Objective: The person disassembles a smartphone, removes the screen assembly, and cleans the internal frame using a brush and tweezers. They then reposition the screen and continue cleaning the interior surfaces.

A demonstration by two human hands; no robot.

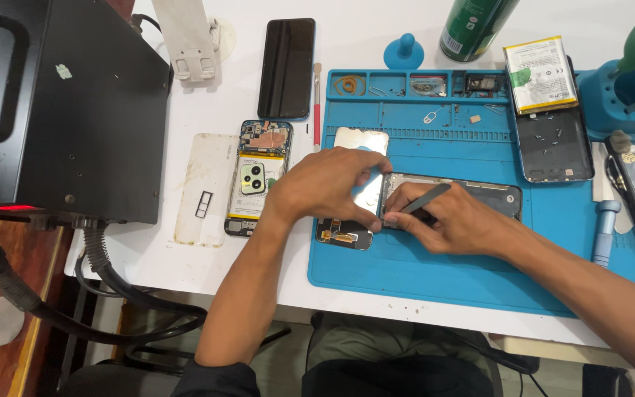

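Note:
On the blue work mat (435,257) lies an opened phone frame (479,195) lengthwise. My left hand (325,184) rests over a silvery display panel (361,140), fingers pressing where the panel meets the frame's left end. A dark flex part (343,234) sticks out below that hand. My right hand (450,220) holds a dark slim pry tool (424,198), its tip pointing at the frame's left end.
A disassembled phone (257,173) with a yellow battery lies left of the mat, next to a clear case (203,187). A black phone (286,66), red brush (317,110), loose battery (539,73), back cover (555,143), green can (472,29) and a black machine (75,110) surround the mat.

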